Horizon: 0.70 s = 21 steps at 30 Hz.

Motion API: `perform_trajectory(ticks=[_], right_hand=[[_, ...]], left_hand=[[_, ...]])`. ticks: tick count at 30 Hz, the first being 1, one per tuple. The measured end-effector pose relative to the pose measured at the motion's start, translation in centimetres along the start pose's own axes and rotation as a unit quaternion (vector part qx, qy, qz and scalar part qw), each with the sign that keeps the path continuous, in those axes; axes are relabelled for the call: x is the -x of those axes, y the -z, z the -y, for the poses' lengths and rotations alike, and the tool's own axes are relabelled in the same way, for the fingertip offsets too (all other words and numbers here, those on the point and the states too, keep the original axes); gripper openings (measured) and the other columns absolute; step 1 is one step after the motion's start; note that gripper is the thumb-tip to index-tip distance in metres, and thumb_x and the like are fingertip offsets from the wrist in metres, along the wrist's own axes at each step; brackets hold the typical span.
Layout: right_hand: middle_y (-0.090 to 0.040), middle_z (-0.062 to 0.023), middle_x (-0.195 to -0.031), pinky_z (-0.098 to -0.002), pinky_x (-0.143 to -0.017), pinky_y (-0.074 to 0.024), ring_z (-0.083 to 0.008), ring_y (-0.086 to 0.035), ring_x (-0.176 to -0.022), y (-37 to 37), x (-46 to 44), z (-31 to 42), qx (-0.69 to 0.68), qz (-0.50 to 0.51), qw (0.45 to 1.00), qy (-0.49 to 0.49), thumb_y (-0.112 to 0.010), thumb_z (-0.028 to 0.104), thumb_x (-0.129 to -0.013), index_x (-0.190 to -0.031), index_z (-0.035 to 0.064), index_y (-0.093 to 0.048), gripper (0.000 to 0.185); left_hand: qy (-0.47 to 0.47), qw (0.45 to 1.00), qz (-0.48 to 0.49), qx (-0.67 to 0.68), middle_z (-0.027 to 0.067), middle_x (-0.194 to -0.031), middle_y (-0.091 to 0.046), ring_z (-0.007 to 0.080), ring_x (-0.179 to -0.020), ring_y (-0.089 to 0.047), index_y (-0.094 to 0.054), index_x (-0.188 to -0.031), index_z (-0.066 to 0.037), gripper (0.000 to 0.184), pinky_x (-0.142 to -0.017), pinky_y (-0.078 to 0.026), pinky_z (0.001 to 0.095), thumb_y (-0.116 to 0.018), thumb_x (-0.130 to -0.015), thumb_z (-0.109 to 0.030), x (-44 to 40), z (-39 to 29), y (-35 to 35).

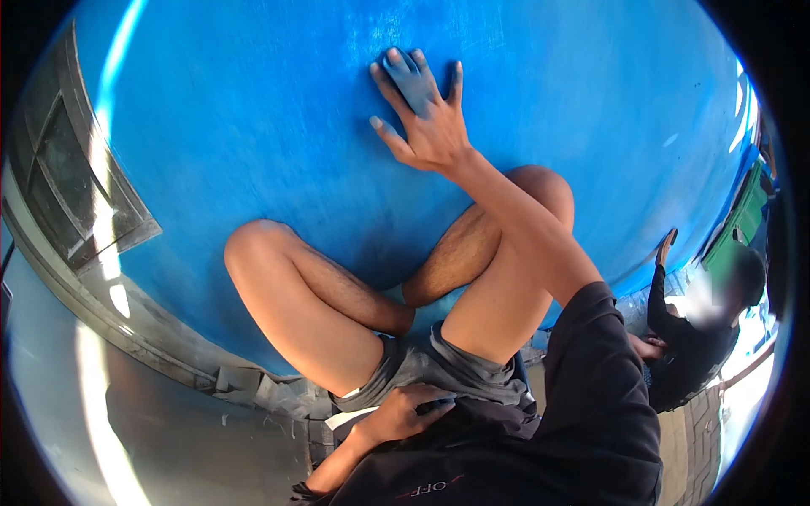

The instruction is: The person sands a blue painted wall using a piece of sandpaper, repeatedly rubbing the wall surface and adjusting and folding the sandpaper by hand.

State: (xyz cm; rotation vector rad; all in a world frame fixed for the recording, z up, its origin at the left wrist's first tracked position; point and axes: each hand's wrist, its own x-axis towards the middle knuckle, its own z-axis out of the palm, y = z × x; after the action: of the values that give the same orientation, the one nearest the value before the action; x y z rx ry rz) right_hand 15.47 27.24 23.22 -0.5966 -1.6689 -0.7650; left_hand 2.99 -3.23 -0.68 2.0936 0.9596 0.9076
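Observation:
My right hand lies flat on a large, glossy blue surface, palm down and fingers spread. Blue-grey colour covers its middle fingers and fingertips; whether anything thin is under them is too unclear to tell. My left hand rests in my lap against the dark shorts. Its fingers are loosely bent and apart, with bluish-grey tips, and no object shows in it. My bent bare legs are between the lap and the blue surface.
At the right, another person in dark clothing has one hand raised against the blue surface. A green panel stands behind them. A framed, window-like panel is at the upper left. Grey paving shows at the lower right.

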Motion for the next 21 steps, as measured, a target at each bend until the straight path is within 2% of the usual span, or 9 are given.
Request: perform_trajectory(ticks=[4,6,7,10,12,14,15,20,21], right_hand=[[-0.038,-0.0082,-0.162,-0.0774,-0.114,-0.0067,-0.0363,-0.032,-0.149,-0.4,-1.5,-0.7,0.041,-0.068,0.996,-0.028,-0.058,0.047,-0.093,-0.153,0.0159,-0.048,0.068],[-0.037,-0.0070,-0.163,-0.0763,-0.115,-0.0086,-0.0356,-0.032,-0.149,0.0,-1.0,-0.2,0.023,-0.043,0.999,-0.020,-0.059,0.045,-0.092,-0.151,0.0172,-0.049,0.067],[-0.035,-0.0063,-0.164,-0.0752,-0.116,-0.0095,-0.0348,-0.031,-0.150,0.4,-0.4,-0.3,0.009,0.032,0.998,0.050,-0.058,0.045,-0.093,-0.151,0.0173,-0.049,0.065],[-0.035,-0.0057,-0.164,-0.0747,-0.116,-0.0092,-0.0335,-0.030,-0.151,0.4,-0.6,-1.4,0.049,0.063,0.992,0.101,-0.053,0.046,-0.097,-0.152,0.0157,-0.048,0.064],[-0.035,-0.0046,-0.164,-0.0744,-0.116,-0.0106,-0.0324,-0.030,-0.151,-0.3,-0.9,-1.3,0.066,0.015,0.996,0.065,-0.053,0.046,-0.096,-0.154,0.0179,-0.046,0.064],[-0.035,-0.0041,-0.165,-0.0742,-0.116,-0.0125,-0.0324,-0.033,-0.149,-0.2,-0.3,0.4,0.035,0.001,0.999,0.006,-0.056,0.044,-0.093,-0.145,0.0214,-0.058,0.056],[-0.035,-0.0066,-0.164,-0.0752,-0.115,-0.0121,-0.0338,-0.035,-0.148,0.0,0.1,0.4,0.038,0.060,0.995,0.072,-0.058,0.043,-0.092,-0.142,0.0202,-0.060,0.054],[-0.038,-0.0070,-0.162,-0.0773,-0.114,-0.0105,-0.0335,-0.036,-0.148,-0.5,-0.8,-1.0,0.039,-0.036,0.998,0.046,-0.056,0.042,-0.096,-0.148,0.0157,-0.054,0.058],[-0.038,-0.0068,-0.162,-0.0770,-0.114,-0.0111,-0.0332,-0.036,-0.147,-0.3,-0.6,-0.5,0.046,-0.011,0.998,0.039,-0.057,0.041,-0.095,-0.139,0.0180,-0.061,0.050]], left_hand=[[-0.012,1.000,0.000,0.004,0.0160,-0.104,-0.075,0.0307,-0.094,-0.073,-0.074,-0.111,-0.001,0.025,-0.084,-0.057,0.0371,-0.078,-0.089,-0.011,-0.1,-0.2,0.3],[0.002,1.000,0.000,-0.001,0.0156,-0.104,-0.075,0.0307,-0.093,-0.073,-0.074,-0.111,-0.001,0.025,-0.083,-0.057,0.0373,-0.078,-0.089,-0.011,0.0,-0.1,0.1],[0.004,1.000,0.000,-0.001,0.0156,-0.104,-0.075,0.0307,-0.093,-0.073,-0.074,-0.111,-0.001,0.025,-0.083,-0.057,0.0373,-0.078,-0.089,-0.011,0.0,0.0,-0.2],[-0.016,1.000,0.004,-0.002,0.0157,-0.103,-0.075,0.0307,-0.093,-0.073,-0.074,-0.111,-0.001,0.025,-0.083,-0.057,0.0372,-0.078,-0.089,-0.011,0.2,0.1,0.4],[-0.018,1.000,0.003,0.002,0.0160,-0.103,-0.075,0.0305,-0.094,-0.073,-0.074,-0.111,-0.001,0.024,-0.084,-0.057,0.0370,-0.077,-0.089,-0.011,-0.1,-0.3,0.3],[-0.010,1.000,-0.003,0.008,0.0160,-0.103,-0.075,0.0302,-0.094,-0.072,-0.074,-0.111,-0.001,0.024,-0.084,-0.057,0.0370,-0.077,-0.090,-0.012,-0.1,0.2,-0.2],[0.000,1.000,0.000,0.005,0.0160,-0.103,-0.075,0.0298,-0.094,-0.072,-0.074,-0.111,-0.001,0.024,-0.084,-0.057,0.0370,-0.077,-0.090,-0.012,0.1,0.3,-0.1],[-0.011,1.000,0.007,0.011,0.0159,-0.104,-0.075,0.0293,-0.095,-0.072,-0.075,-0.111,0.000,0.024,-0.084,-0.057,0.0363,-0.077,-0.090,-0.012,0.0,0.3,0.5],[-0.002,1.000,0.012,0.019,0.0160,-0.104,-0.075,0.0294,-0.095,-0.072,-0.075,-0.111,0.000,0.024,-0.085,-0.057,0.0361,-0.077,-0.090,-0.012,0.0,0.2,0.1]])
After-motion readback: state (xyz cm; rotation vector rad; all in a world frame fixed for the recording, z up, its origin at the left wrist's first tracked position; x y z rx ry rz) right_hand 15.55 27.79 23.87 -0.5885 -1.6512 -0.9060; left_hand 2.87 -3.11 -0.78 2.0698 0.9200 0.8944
